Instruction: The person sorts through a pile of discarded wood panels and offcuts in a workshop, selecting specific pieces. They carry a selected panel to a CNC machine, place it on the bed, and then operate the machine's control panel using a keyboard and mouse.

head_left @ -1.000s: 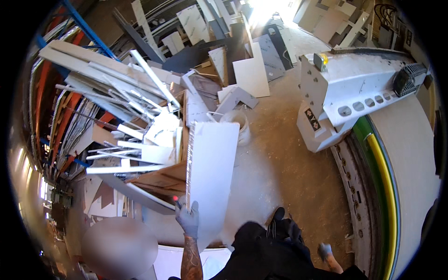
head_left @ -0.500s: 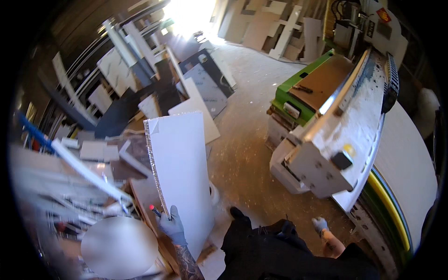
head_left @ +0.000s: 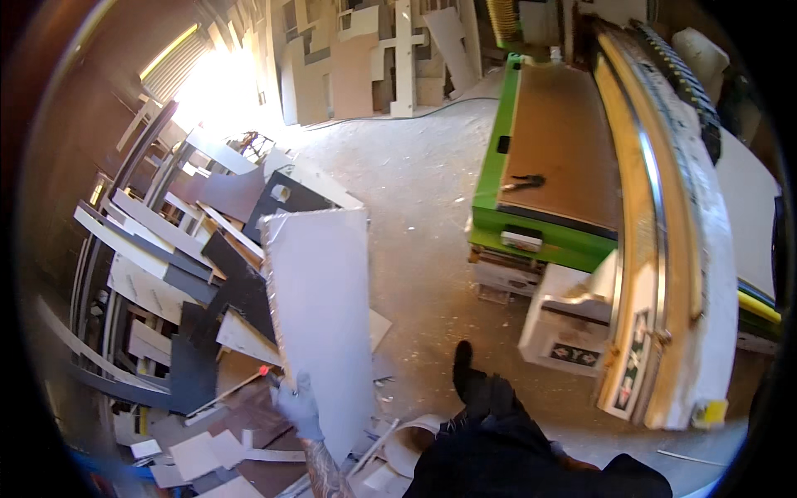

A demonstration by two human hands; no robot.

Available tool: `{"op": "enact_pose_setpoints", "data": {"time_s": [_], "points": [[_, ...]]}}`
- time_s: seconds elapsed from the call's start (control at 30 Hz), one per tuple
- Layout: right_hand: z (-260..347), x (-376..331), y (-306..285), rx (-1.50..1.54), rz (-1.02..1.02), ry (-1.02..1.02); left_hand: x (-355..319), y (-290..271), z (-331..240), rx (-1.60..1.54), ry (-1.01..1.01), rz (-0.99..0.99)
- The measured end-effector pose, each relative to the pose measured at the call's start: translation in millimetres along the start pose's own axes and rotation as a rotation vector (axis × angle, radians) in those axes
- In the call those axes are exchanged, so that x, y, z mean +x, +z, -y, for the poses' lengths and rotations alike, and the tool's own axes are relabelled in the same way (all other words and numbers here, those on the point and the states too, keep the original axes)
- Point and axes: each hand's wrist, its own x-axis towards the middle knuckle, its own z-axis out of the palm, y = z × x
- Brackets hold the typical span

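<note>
A tall white board (head_left: 322,299) with a rough, chipped left edge stands upright in front of me. My left hand (head_left: 297,405), in a grey glove, is closed round the left edge of this board near its lower end. Out of the same hand pokes a slim, dark marker-like tool with a red end (head_left: 264,370); motion blur hides its exact kind. My right hand is out of sight, and only a sliver of skin shows beside my dark clothing.
Offcut boards and strips (head_left: 158,282) lie heaped on the left. To the right stands a long green machine (head_left: 490,191) with a brown top, beside a dusty beam (head_left: 706,332). More panels (head_left: 357,75) lean at the back. A round white bin (head_left: 407,448) sits by my legs.
My view has swung left and onward along the floor, past the beam's end. The board has come along in my left hand. My right hand has dropped out of view.
</note>
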Motion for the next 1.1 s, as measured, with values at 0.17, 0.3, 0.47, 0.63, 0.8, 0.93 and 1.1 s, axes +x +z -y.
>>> {"op": "enact_pose_setpoints", "data": {"time_s": [0.17,0.3,0.47,0.63,0.8,0.93,1.1], "points": [[342,57,-114,0.172,-0.46,0.023,197,81,-11,0.153,0.133,0.191],[631,105,-249,0.348,-0.701,-0.38,322,128,-22,0.058,0.256,0.275],[913,233,-391,0.501,-0.602,-1.013,481,244,-51,-0.056,0.506,0.44],[1090,312,-465,0.366,-0.323,-1.169,630,353,-67,-0.214,0.669,0.565],[1145,405,-491,0.683,-0.571,-1.059,789,489,-89,-0.061,0.657,0.864],[1170,443,-497,0.855,-0.772,-0.712,888,619,-153,0.051,0.984,0.947],[1192,549,-495,1.174,-0.723,-0.645,946,737,-262,0.031,1.066,0.544]]}}
